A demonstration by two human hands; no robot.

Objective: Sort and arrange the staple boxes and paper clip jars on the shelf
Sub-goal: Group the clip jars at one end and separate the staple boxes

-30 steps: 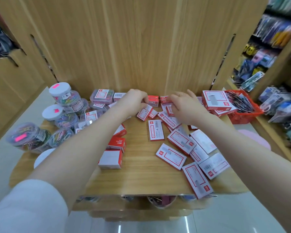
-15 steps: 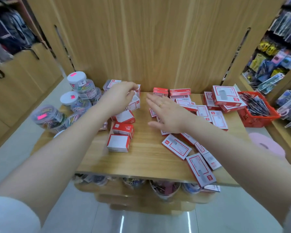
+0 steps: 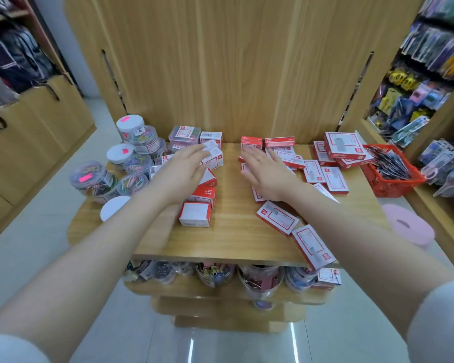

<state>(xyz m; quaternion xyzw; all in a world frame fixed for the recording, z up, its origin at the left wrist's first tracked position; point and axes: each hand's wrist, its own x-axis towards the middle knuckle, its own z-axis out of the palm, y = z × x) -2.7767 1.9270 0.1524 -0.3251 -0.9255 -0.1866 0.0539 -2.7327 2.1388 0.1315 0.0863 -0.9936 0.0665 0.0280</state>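
Hovering palms-down over the shelf [image 3: 228, 239], left hand [image 3: 180, 176] and right hand [image 3: 269, 176] both have fingers spread, no grip on anything. Red-and-white staple boxes [image 3: 194, 217] lie under and beside each hand; a bare strip runs between. Paper clip jars [image 3: 93, 179] crowd the left edge, pink stickers on top. Red basket [image 3: 393, 176] at right. Label print too blurred to read.

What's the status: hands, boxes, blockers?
Left hand open over stacked red-and-white staple boxes. Right hand open, flat on scattered ones. Clear plastic clip jars untouched, nothing blocking.
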